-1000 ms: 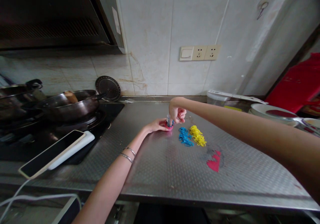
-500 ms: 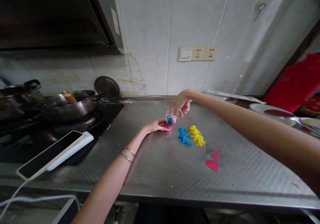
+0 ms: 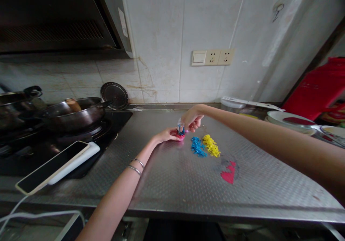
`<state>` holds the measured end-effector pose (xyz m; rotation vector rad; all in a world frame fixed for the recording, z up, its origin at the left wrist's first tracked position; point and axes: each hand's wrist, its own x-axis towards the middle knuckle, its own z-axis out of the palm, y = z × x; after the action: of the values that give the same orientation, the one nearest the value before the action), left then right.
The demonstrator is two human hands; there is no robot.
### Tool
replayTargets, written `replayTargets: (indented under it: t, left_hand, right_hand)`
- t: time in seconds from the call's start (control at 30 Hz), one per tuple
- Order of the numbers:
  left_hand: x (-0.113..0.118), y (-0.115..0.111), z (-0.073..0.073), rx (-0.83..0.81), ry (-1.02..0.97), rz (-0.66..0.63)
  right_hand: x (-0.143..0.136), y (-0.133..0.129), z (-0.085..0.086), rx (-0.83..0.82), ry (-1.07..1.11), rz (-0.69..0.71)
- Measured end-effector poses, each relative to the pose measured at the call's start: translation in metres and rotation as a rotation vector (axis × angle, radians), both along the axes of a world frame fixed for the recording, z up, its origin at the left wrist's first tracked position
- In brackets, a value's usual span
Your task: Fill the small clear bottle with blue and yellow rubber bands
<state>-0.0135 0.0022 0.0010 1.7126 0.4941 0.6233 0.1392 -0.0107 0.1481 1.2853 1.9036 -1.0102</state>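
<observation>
A small clear jar point(image 3: 180, 125) with a pink base stands upright on the metal counter, small blue rubber bands point(image 3: 181, 130) inside it. My left hand point(image 3: 168, 135) is closed around its lower part from the left. Over its mouth bends my right hand point(image 3: 192, 120), one finger reaching down into the jar and the others curled; what its fingertips hold, if anything, is hidden. Just right of the jar lie a loose blue pile of rubber bands point(image 3: 198, 147) and a yellow pile of rubber bands point(image 3: 211, 146). A pinkish bit shows beneath my right hand.
A red heart-like patch point(image 3: 229, 173) lies on the counter point(image 3: 167, 187) nearer me. On the left are a stove with a pan point(image 3: 70, 117) and a phone point(image 3: 54, 167) on a white object. Bowls point(image 3: 289, 120) and a red thermos-like container point(image 3: 315, 90) stand at the right.
My right hand has shifted slightly left and lower, its finger deeper in the jar. The pinkish object beside the jar is now mostly covered by it. My left hand keeps its hold.
</observation>
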Motion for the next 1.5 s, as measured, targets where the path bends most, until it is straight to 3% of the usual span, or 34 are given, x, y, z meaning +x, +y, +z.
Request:
replayTargets:
  t: [0.37, 0.7, 0.87, 1.3, 1.5]
  left_hand:
    - [0.0, 0.003, -0.005, -0.019, -0.018, -0.001]
    - [0.001, -0.008, 0.01, 0.021, 0.007, -0.002]
    - [0.003, -0.008, 0.009, 0.009, 0.014, 0.017]
    - [0.002, -0.004, 0.004, -0.033, -0.027, -0.002]
    - [0.002, -0.004, 0.004, -0.065, -0.029, 0.016]
  right_hand:
    - [0.0, 0.003, -0.006, -0.036, 0.037, 0.007]
    - [0.01, 0.008, -0.004, -0.066, 0.197, -0.052]
    - [0.009, 0.007, -0.006, 0.007, 0.189, -0.07]
    - [0.021, -0.003, 0.033, 0.288, 0.212, -0.119]
    - [0.029, -0.018, 0.038, 0.39, 0.293, -0.129]
